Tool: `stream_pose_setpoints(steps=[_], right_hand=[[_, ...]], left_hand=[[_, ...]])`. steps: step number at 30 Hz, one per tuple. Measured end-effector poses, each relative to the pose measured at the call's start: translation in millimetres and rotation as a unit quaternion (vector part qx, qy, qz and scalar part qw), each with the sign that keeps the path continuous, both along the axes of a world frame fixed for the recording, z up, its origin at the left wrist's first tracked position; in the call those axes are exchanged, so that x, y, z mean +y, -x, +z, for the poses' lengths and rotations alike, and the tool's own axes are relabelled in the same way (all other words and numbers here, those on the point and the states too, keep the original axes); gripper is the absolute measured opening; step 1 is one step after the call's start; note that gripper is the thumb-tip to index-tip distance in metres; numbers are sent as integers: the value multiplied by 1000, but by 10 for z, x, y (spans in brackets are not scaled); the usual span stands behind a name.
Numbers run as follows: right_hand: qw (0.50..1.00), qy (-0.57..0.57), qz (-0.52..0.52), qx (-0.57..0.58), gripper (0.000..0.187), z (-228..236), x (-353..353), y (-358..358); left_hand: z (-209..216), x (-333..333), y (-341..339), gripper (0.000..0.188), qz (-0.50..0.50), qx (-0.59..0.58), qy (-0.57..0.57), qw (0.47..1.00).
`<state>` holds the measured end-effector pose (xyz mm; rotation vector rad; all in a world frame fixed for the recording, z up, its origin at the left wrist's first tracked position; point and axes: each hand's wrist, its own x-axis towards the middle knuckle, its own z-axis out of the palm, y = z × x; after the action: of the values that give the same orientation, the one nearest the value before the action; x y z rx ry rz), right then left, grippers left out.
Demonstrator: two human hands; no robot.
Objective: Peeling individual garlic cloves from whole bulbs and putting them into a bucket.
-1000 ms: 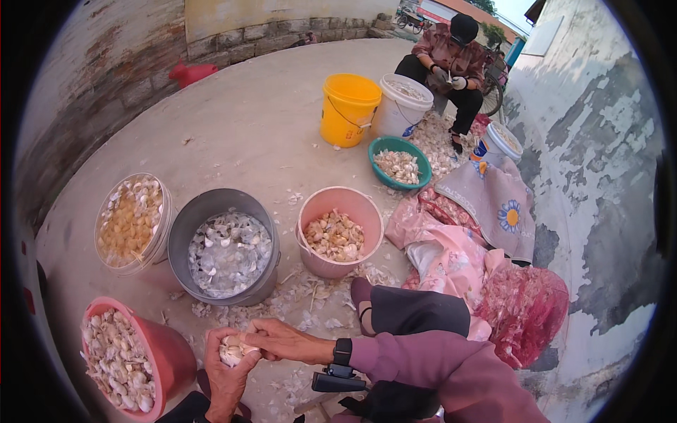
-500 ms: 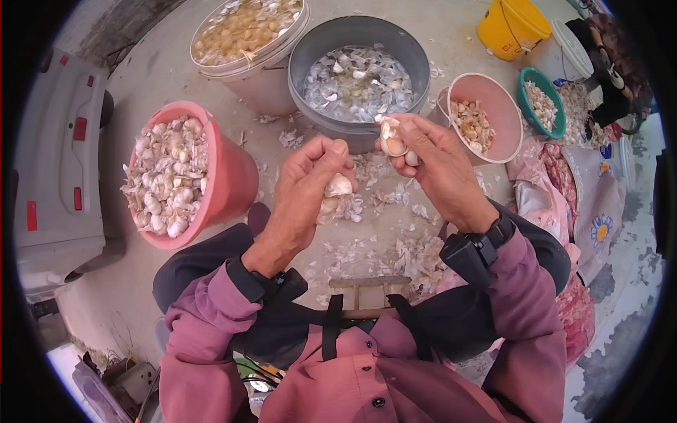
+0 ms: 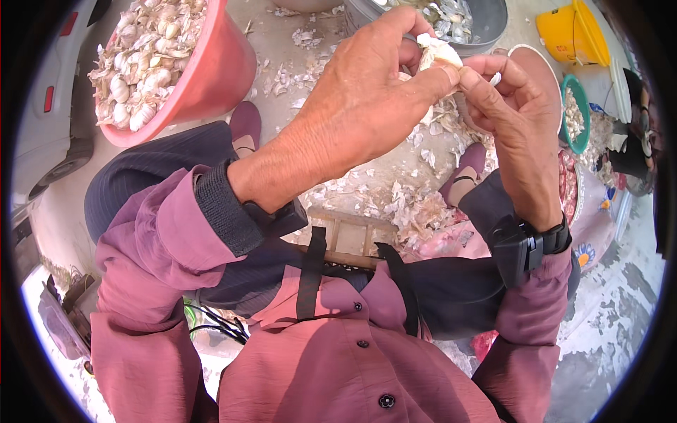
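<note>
My left hand (image 3: 356, 99) is closed around a piece of white garlic (image 3: 441, 51), with papery skin showing between thumb and fingers. Its thumb tip meets the fingertips of my right hand (image 3: 518, 116), which are pinched together beside the garlic. A small pale garlic clove (image 3: 496, 79) shows between the right hand's fingers; anything else in that palm is hidden. Both hands are held up in front of me, over the ground near the grey tub (image 3: 490, 27), which holds water and floating peels.
To the left a pink tub (image 3: 229, 67) is heaped with garlic bulbs (image 3: 144, 60). A pale pink bucket (image 3: 546, 60), a green basin (image 3: 582, 120) with cloves and a yellow bucket (image 3: 568, 35) stand at right. Garlic skins (image 3: 416, 208) litter the ground before a wooden frame (image 3: 345, 233).
My hands were apart and have come together at the garlic, the left moving right and across. The view has shifted, so the tubs sit higher in the picture.
</note>
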<state>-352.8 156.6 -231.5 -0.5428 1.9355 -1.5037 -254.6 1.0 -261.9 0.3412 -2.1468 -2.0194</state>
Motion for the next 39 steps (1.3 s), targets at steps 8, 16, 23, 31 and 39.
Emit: stream_pose_setpoints(steps=[8,16,23,31,39], right_hand=[[996,37,-25,-79,16,-68,50,-10],[997,19,-31,-72,16,18,17,-86],[999,-43,29,9,14,-18,4,-47],[995,-55,21,85,12,-23,36,-1],[999,7,8,37,9,65,54,36]], left_hand=[[187,72,-21,36,27,12,32,999],[308,52,-65,34,40,16,84,995],[105,-24,26,27,-38,-4,124,992],[275,-30,19,25,-69,-92,-87,990],[169,-85,28,26,-82,-11,41,996]])
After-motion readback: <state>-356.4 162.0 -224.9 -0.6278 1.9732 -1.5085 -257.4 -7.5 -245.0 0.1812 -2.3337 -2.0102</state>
